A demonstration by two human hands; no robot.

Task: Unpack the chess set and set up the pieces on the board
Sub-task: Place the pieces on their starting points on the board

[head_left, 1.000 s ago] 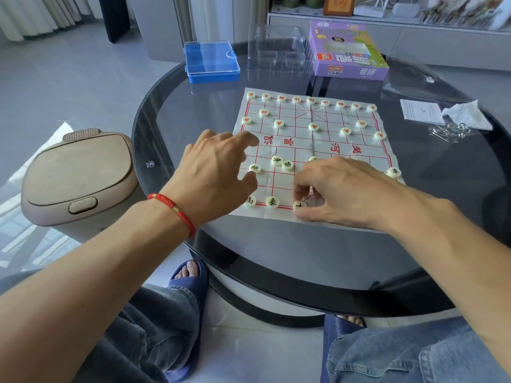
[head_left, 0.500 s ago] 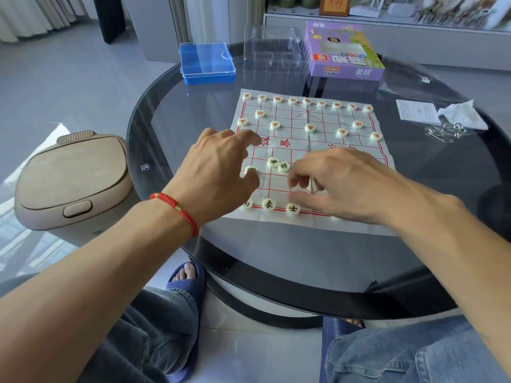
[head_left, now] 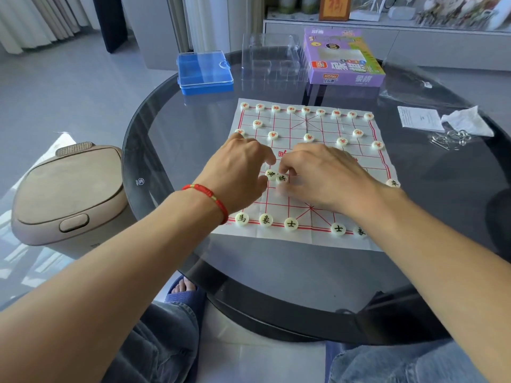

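The chess board [head_left: 287, 240], a white sheet with red lines, lies on the round dark glass table [head_left: 276, 275]. Red-lettered pieces [head_left: 306, 110] fill the far rows. Black-lettered pieces [head_left: 291, 224] stand along the near edge, with a gap in the middle. My right hand [head_left: 326, 179] pinches a black general piece [head_left: 282, 178] with thumb and forefinger near the board's middle left. My left hand [head_left: 240, 172] hovers beside it, its thumb and forefinger spread around a black soldier piece [head_left: 270, 174]. Another black soldier [head_left: 393, 183] sits at the right edge.
Behind the board are a blue plastic case [head_left: 204, 71], a clear plastic tray [head_left: 272, 60] and the purple game box [head_left: 343, 59]. A paper slip [head_left: 419, 118], crumpled tissue [head_left: 467, 123] and metal rings [head_left: 450, 139] lie far right. A beige bin [head_left: 69, 194] stands left of the table.
Both hands have moved away from the near row toward the board's middle. My right hand now pinches the general piece, and my left hand has closed in around the soldier piece.
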